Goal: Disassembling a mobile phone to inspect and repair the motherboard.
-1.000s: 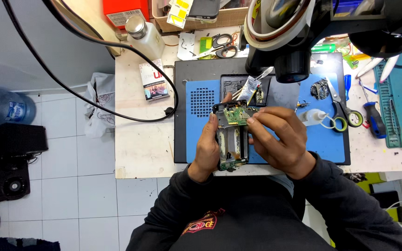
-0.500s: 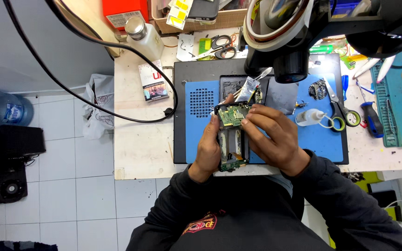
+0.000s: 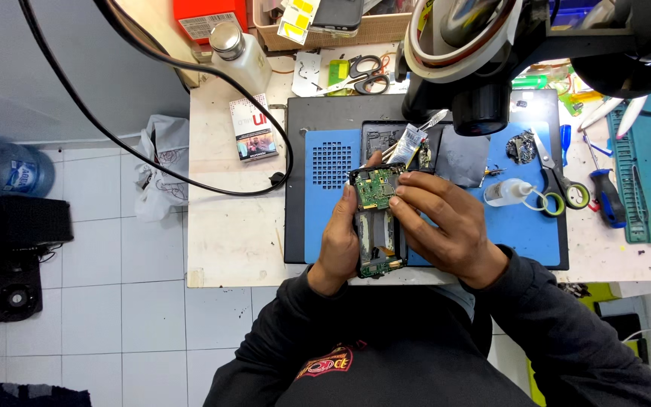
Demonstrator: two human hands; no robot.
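1. Green circuit board is seen exposed in the upper half of an opened phone, whose back cover is already off; that much of the disassembly is judged done.
2. The phone is held just above the near edge of a blue work mat, which lies on a dark tray on the white bench.
3. The left hand is wrapped around the phone's left edge and clamped on it, with the thumb laid near the board.
4. The right hand is closed against the phone's right side, and its fingertips are pressed at the board's right edge. Whether the board is being lifted out or seated cannot be told.
5. The lower half of the phone is seen with dark inner parts and a small lower board in place, so those parts are judged not yet removed.
6. Loose pieces are laid on the mat beyond the phone: a dark flat panel, a silver foil strip and a crumpled dark scrap.
7. Scissors, a small clear bottle and a blue-handled screwdriver lie untouched to the right, well apart from both hands.
8. A microscope head hangs over the far part of the mat.
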